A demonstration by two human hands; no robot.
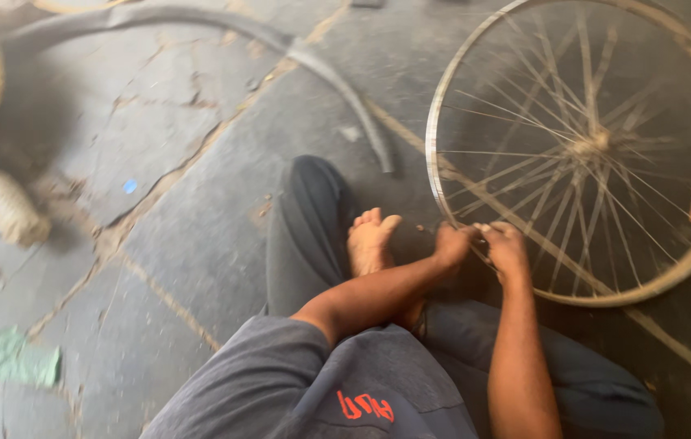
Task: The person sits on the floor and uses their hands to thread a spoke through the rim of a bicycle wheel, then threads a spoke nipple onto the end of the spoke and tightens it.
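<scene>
- Two hands meet at the near rim of the bare bicycle wheel (pixel 581 150), which lies flat on the cracked concrete floor (pixel 174 236).
- Left hand (pixel 453 246) is curled shut at the wheel's near-left edge, apparently pinching something small against the rim; blur hides exactly what.
- Right hand (pixel 506 248) sits just beside it, fingers bent down onto the rim and spokes, closed in a grip there.
- Bare foot (pixel 371 241) rests just left of the wheel, close to the hands.
- Loose tyre (pixel 337 77) curves away, well left of the wheel.
- Good form here, I'd judge: brace the rim steady, work with fingertips, keep both hands close together.
</scene>
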